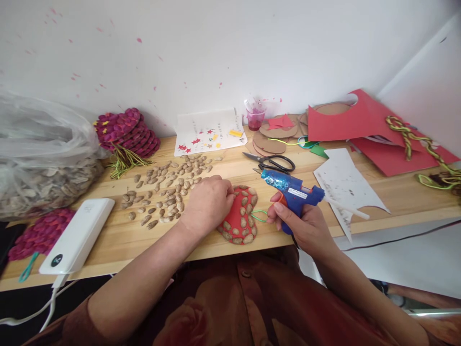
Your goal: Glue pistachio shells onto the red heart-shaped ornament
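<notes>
My right hand point(306, 223) is wrapped round the handle of a blue hot glue gun point(293, 190), its nozzle pointing left. At the table's front edge lies a red heart-shaped card point(236, 211), bordered with brown peanut shells point(248, 238) and with a green cord loop point(259, 215) on its right side. My left hand point(207, 204) rests over the card's left part with curled fingers close together. Whatever those fingertips hold or press is hidden. Loose peanut shells point(173, 199) lie scattered to the left of that hand.
Black scissors point(275, 161) lie behind the glue gun. Further back are a paper with stars point(209, 132), a plastic cup point(255, 115), cardboard shapes point(270, 144) and red card point(338, 122). Leftward are a bag of shells point(46, 163), stacked purple pieces point(127, 134) and a white power bank point(77, 235).
</notes>
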